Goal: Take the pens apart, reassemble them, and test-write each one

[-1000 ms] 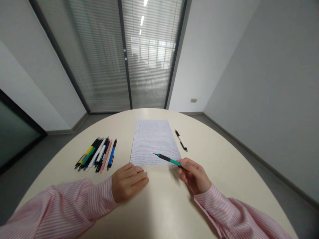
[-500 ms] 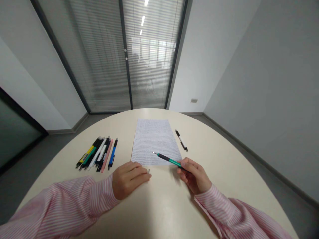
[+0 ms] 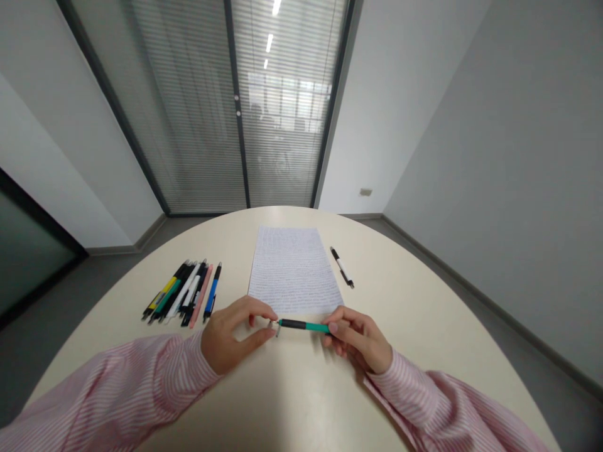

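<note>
My right hand (image 3: pixel 358 338) is closed on the rear of a green and black pen (image 3: pixel 316 327), held nearly level above the table with its point to the left. At that thin metal point, the thumb and forefinger of my left hand (image 3: pixel 234 333) are pinched around the tip. A small greyish piece (image 3: pixel 277 331) shows just below the point; I cannot make out what it is or whether my fingers hold it. Beyond both hands lies a sheet of paper (image 3: pixel 294 270) covered with lines of writing.
On the left of the pale round table (image 3: pixel 306 402) lies a bunch of several pens (image 3: pixel 176 292), with a blue and black pen (image 3: pixel 213 292) at its right side. One white and black pen (image 3: pixel 342 267) lies right of the paper. Blinds (image 3: pixel 282 144) cover the glass behind.
My left hand has lifted from resting flat on the table and brought thumb and forefinger to the pen's point. The green pen has come lower, turned more level and moved left.
</note>
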### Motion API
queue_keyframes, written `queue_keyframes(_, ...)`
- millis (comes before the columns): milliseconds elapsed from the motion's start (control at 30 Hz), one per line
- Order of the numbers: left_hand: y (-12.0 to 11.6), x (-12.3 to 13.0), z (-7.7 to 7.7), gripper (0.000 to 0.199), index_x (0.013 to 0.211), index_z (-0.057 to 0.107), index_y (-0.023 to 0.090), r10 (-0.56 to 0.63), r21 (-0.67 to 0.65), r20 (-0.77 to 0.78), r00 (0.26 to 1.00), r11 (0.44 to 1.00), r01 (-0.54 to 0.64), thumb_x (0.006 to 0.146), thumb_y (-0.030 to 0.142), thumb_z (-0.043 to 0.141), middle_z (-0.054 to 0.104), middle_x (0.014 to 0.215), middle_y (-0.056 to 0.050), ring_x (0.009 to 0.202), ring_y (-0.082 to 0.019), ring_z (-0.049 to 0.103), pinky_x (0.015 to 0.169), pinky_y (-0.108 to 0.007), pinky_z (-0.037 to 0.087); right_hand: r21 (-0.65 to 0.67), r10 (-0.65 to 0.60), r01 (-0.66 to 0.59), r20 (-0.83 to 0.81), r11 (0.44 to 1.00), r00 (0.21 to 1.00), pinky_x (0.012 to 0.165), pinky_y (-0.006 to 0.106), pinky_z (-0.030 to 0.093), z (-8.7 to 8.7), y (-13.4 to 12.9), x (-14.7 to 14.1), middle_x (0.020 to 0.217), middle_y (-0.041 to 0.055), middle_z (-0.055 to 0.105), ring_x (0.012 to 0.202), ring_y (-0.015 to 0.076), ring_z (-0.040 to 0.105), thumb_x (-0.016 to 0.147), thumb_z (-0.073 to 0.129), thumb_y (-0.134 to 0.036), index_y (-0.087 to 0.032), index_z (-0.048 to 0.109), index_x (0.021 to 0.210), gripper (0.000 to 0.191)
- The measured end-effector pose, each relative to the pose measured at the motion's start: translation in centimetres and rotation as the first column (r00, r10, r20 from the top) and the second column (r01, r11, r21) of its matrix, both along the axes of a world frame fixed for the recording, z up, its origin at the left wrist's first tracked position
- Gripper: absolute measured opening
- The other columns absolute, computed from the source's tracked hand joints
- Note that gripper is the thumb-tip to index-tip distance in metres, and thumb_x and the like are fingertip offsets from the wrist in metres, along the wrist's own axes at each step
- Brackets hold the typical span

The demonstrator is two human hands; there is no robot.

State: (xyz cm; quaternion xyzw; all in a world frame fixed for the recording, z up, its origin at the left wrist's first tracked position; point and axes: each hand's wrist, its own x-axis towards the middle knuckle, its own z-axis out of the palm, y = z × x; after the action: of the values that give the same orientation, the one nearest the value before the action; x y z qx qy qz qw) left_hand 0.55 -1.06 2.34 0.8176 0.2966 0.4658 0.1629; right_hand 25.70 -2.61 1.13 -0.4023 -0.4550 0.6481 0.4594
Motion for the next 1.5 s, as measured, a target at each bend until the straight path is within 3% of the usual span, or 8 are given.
queue_keyframes(200,0.2,0.0,-0.1,0.004,0.079,0.064,0.014,-0.023,-0.031,0.045,0.999,0.999,0.025,0.079,0.012,0.061,0.067,0.072,-0.004,0.065,-0.012,0.062,0.057,-0.021,0.05,0.013,-0.015,0.015,0.009,1.0,1.0,0.036,0.017,0.029,0.3,-0.2,-0.2,0.056,0.0047,0.066,0.04,0.0065,0.048,0.068,0.074,-0.032,-0.012,0.064,0.072,0.023)
queue_keyframes(367,1.4,-1.1,-0.2,0.003,0.077,0.063,0.013,0.094,-0.203,0.311,0.946,0.979,-0.03,0.079,0.015,0.061,0.069,0.073,-0.005,0.069,-0.015,0.067,0.062,-0.023,0.056,-0.02,-0.152,0.151,-0.118,0.988,0.981,0.037,0.017,0.031,0.7,-0.1,-0.1,0.053,0.0027,0.064,0.039,0.0065,0.047,0.066,0.075,-0.031,-0.013,0.065,0.07,0.021)
queue_keyframes(567,2.4,-2.5,0.1,0.012,0.071,0.058,0.018,0.114,0.023,0.468,0.876,0.99,-0.141,0.074,0.008,0.065,0.07,0.074,0.0,0.066,-0.012,0.067,0.064,-0.025,0.058,-0.03,-0.295,0.294,-0.171,0.955,0.94,0.035,0.016,0.029,0.3,0.4,0.7,0.052,0.0012,0.061,0.038,0.005,0.043,0.067,0.072,-0.03,-0.013,0.066,0.071,0.018)
queue_keyframes(633,1.5,-2.5,0.6,0.014,0.077,0.058,0.018,0.041,0.151,0.389,0.92,0.983,-0.107,0.075,0.005,0.064,0.071,0.08,-0.001,0.071,-0.012,0.068,0.066,-0.024,0.058,-0.058,-0.332,0.327,-0.181,0.943,0.926,0.035,0.016,0.03,0.2,0.6,0.8,0.052,0.0003,0.06,0.039,0.0048,0.042,0.066,0.072,-0.029,-0.014,0.065,0.07,0.017)
queue_keyframes(700,0.0,-2.0,0.9,0.012,0.086,0.062,0.017,-0.13,0.334,-0.03,0.991,0.933,0.132,0.078,0.009,0.063,0.072,0.087,-0.005,0.084,-0.018,0.069,0.071,-0.027,0.058,-0.094,-0.358,0.345,-0.198,0.934,0.913,0.036,0.016,0.03,0.1,0.7,0.9,0.052,-0.0002,0.058,0.041,0.0054,0.042,0.066,0.073,-0.029,-0.014,0.064,0.069,0.017)
queue_keyframes(767,-1.5,-1.2,0.8,0.012,0.09,0.065,0.012,-0.141,0.47,-0.278,0.95,0.842,0.263,0.084,0.009,0.054,0.073,0.088,-0.009,0.096,-0.023,0.066,0.072,-0.032,0.058,-0.118,-0.368,0.35,-0.213,0.929,0.905,0.036,0.017,0.03,0.1,0.8,1.0,0.052,-0.0004,0.057,0.042,0.0064,0.042,0.066,0.073,-0.029,-0.014,0.064,0.069,0.017)
queue_keyframes(867,-2.7,0.2,0.2,0.021,0.08,0.066,0.007,-0.119,0.555,-0.343,0.932,0.775,0.303,0.085,0.006,0.046,0.073,0.087,-0.011,0.085,-0.022,0.069,0.06,-0.03,0.057,-0.121,-0.364,0.345,-0.221,0.931,0.905,0.036,0.017,0.029,0.0,0.9,1.0,0.051,-0.0007,0.056,0.041,0.0067,0.041,0.066,0.072,-0.029,-0.014,0.065,0.069,0.017)
queue_keyframes(1500,-2.3,0.9,-0.8,0.018,0.089,0.066,0.008,-0.074,0.486,-0.497,0.865,0.802,0.347,0.087,0.01,0.047,0.072,0.085,-0.008,0.076,-0.017,0.066,0.06,-0.027,0.057,0.076,-0.278,0.281,-0.039,0.957,0.96,0.062,0.027,0.049,-0.4,0.1,-0.2,0.067,0.0023,0.068,0.065,0.0159,0.062,0.059,0.081,-0.029,-0.018,0.062,0.076,0.028)
